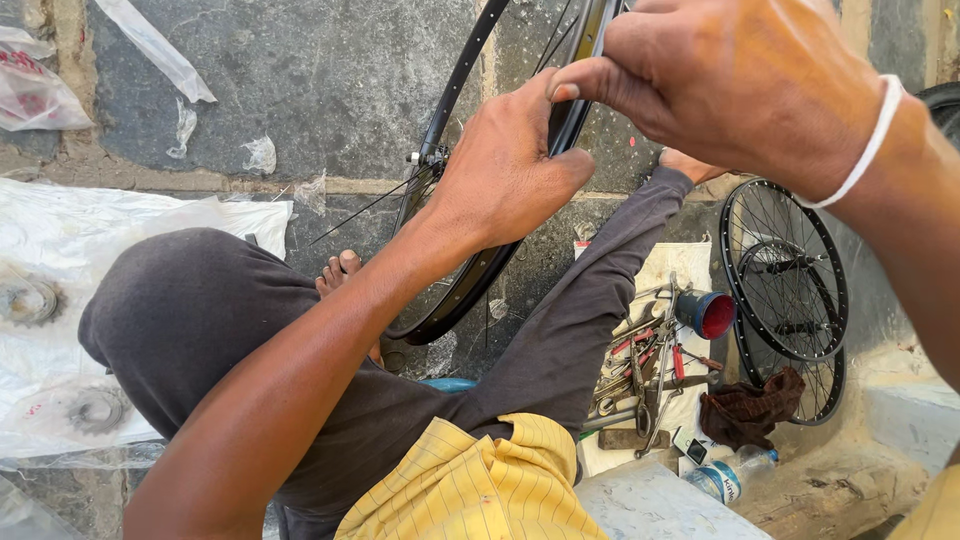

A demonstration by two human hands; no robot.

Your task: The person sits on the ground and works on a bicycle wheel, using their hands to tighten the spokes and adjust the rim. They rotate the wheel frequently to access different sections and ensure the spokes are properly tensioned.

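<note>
The right hand [740,85] fills the near corner, a white band on the wrist, fingertips pinched at the black metal wheel rim [470,280]; what they pinch is hidden. The left hand [505,165] clasps that rim, which stands between the knees, its top cut off. Thin spokes meet a small hub [428,156]. Farther off, jumbled metal tools [650,365] lie on cloth beside two spoked wheels [785,290].

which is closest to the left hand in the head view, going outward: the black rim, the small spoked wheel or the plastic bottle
From the left hand:
1. Black rim: gripped by it, top centre.
2. Small spoked wheel: lying flat, off to the right.
3. Plastic bottle: farthest, on its side at lower right.
</note>
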